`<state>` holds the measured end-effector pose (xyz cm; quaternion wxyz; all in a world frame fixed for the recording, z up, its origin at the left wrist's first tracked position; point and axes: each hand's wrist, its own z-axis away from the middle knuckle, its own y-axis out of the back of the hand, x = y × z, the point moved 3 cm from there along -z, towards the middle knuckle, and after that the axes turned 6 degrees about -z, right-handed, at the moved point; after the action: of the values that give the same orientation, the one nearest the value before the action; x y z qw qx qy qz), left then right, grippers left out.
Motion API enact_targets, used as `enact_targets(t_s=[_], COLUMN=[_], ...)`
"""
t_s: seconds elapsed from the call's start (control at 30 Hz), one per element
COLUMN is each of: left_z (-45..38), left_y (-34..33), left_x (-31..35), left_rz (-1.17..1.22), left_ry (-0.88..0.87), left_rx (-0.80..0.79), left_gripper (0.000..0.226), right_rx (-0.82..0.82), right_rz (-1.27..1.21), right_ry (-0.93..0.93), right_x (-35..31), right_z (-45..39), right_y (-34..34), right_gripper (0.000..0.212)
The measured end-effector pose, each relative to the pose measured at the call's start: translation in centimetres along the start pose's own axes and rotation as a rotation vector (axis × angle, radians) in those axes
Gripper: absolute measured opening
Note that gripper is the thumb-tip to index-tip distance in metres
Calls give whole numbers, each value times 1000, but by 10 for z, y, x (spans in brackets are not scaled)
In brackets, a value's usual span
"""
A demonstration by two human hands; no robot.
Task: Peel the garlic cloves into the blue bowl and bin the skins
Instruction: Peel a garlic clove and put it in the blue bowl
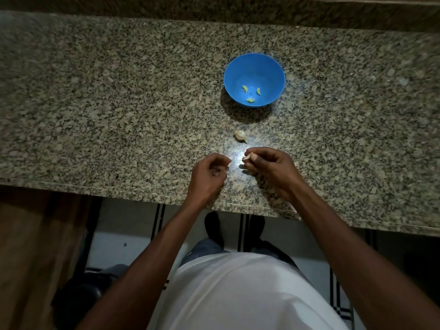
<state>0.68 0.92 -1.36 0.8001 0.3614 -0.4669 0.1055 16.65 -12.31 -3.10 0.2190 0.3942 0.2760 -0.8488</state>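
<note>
A blue bowl (254, 67) stands on the granite counter (119, 103) with three peeled garlic cloves (250, 100) in its bottom. A small garlic bulb (240, 135) lies on the counter between the bowl and my hands. My right hand (269, 166) pinches a garlic clove (247, 156) between thumb and fingertips, just above the counter near its front edge. My left hand (208, 173) hovers a short way to the left of it with curled fingers; whether it holds a bit of skin is too small to tell.
The counter's front edge (142, 192) runs just below my hands. A dark round bin (81, 291) stands on the tiled floor at the lower left, below the counter. A wooden cabinet side (35, 246) is at the left.
</note>
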Motion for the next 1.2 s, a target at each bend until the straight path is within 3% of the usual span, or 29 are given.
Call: enact_targets(t_s=[0.2, 0.4, 0.67, 0.8, 1.0, 1.2], left_z=[4, 0, -7, -5, -4, -13], left_y=[-9, -17, -12, -11, -11, -3], left_x=[20, 22, 21, 23, 23, 29], left_rz=[361, 413, 53, -127, -536, -566], left_ry=[108, 143, -31, -145, -363, -357], left_rx=[-28, 12, 177, 199, 127, 119], left_gripper=[27, 18, 9, 19, 24, 21], right_rx=[22, -4, -70, -73, -13, 58], right_rz=[70, 14, 10, 24, 295, 582], right_ry=[55, 61, 9, -46, 13, 190], right_x=[3, 3, -3, -10, -10, -11], right_z=[9, 12, 14, 11, 4, 3], right_y=[-2, -14, -21, -23, -29, -39], right_gripper=[19, 20, 26, 18, 12, 5])
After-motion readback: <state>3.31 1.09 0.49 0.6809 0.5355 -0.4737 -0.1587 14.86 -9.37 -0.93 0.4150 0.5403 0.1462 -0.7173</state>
